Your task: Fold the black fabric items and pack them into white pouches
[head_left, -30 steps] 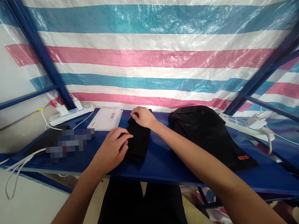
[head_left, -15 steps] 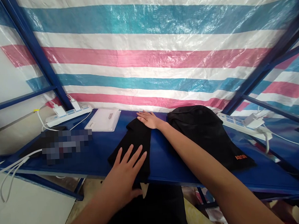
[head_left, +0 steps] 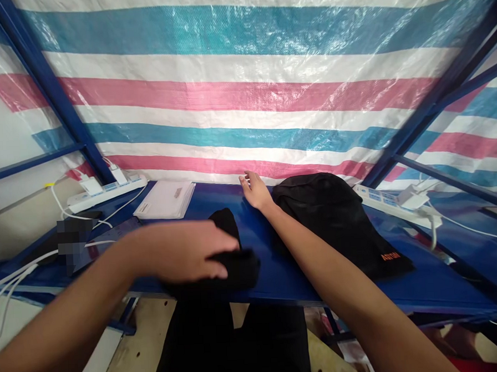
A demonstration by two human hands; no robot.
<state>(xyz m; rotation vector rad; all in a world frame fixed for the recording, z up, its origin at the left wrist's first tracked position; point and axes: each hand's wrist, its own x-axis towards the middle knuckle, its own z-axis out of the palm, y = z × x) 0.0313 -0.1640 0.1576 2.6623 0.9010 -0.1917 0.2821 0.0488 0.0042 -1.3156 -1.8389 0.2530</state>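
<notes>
So you've got the small black cloth [head_left: 241, 271] on the desk [head_left: 279, 287], off to the left of the big black garment [head_left: 329, 223], with a strip of blue between them. One part of it lies flat pointing away from you, and the nearer part is bunched or doubled over, though motion blur makes the folds hard to read.

Hands: your left hand [head_left: 189, 250] comes over the cloth from its left side, back of the hand up, with the thumb and fingers nearly together and the fabric pinched between them. Your right hand [head_left: 255, 191] has nothing in it, fingers loosely bent and spread a bit, right beside the far left corner of the garment. Can't tell if it's touching the desk.

The garment itself lies spread out, with orange lettering [head_left: 389, 256] at its near right corner. A white power strip [head_left: 399, 205] with chargers sits just right of it. Well to its left there's a stack of white envelopes or papers [head_left: 166, 200], and past that another plugged-in strip [head_left: 107, 194] plus a dark flat thing [head_left: 47, 239], partly pixelated. The striped plastic sheet [head_left: 242, 69] hangs behind the garment.
</notes>
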